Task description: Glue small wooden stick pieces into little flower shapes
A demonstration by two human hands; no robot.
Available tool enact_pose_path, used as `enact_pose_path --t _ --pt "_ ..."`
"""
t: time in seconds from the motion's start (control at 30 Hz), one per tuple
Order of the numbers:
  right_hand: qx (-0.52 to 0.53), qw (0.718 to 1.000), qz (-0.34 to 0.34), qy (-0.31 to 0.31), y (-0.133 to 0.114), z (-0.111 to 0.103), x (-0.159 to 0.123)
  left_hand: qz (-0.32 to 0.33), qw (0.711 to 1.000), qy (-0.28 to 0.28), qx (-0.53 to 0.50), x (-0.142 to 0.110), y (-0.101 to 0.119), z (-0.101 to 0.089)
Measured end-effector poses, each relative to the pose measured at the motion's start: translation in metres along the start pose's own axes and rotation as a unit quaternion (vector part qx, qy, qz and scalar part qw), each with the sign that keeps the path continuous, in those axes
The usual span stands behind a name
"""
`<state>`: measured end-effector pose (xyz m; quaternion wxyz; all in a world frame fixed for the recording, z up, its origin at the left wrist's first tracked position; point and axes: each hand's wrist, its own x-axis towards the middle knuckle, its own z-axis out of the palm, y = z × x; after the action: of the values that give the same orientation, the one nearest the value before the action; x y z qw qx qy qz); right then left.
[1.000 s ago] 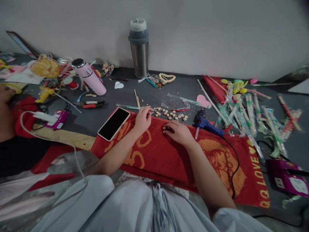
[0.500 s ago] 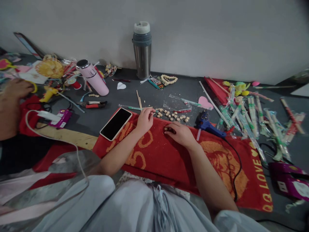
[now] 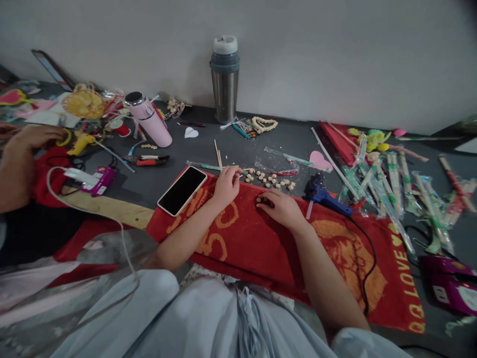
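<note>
Right hand [image 3: 282, 210] pinches small piece [image 3: 258, 200] near glue gun [image 3: 330, 200], grip of left hand [image 3: 228, 184] unclear.

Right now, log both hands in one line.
left hand: beside pale pieces, grip unclear | right hand: pinching small piece over red towel | phone: face up

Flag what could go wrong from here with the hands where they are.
The right hand could brush the blue glue gun close by; whether it is hot can't be seen.
The black cord, lying on the red towel beside the right forearm, might snag and drag the blue glue gun.
The left hand could scatter the small pale pieces lying loose beside it.
</note>
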<state>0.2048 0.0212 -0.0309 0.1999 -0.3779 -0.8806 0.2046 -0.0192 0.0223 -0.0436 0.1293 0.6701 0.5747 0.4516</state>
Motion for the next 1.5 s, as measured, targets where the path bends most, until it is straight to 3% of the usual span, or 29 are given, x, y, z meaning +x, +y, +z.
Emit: enact_pose_path --t 0.3,0.63,0.97,1.27,1.37,1.5 --pt "-0.009 1.0 -0.005 -0.004 0.004 0.003 -0.001 -0.042 0.999 -0.034 0.006 0.009 0.016 -0.019" --pt "-0.003 1.0 -0.005 -0.011 0.005 0.004 -0.001 -0.103 0.985 -0.112 0.079 0.011 0.025 -0.072" --pt "-0.006 1.0 -0.001 -0.005 0.001 0.001 0.0 -0.134 0.965 -0.069 0.216 0.006 0.008 -0.138" --pt "-0.014 0.999 0.023 -0.024 -0.007 -0.005 0.003 -0.154 0.916 -0.031 0.368 0.0 -0.002 -0.188" --pt "-0.022 0.999 0.03 -0.034 -0.008 -0.006 0.004 -0.163 0.884 -0.035 0.436 0.005 -0.002 -0.206" --pt "-0.021 0.999 0.028 -0.04 -0.006 -0.004 0.005 -0.214 0.84 0.008 0.499 0.015 -0.006 -0.229"
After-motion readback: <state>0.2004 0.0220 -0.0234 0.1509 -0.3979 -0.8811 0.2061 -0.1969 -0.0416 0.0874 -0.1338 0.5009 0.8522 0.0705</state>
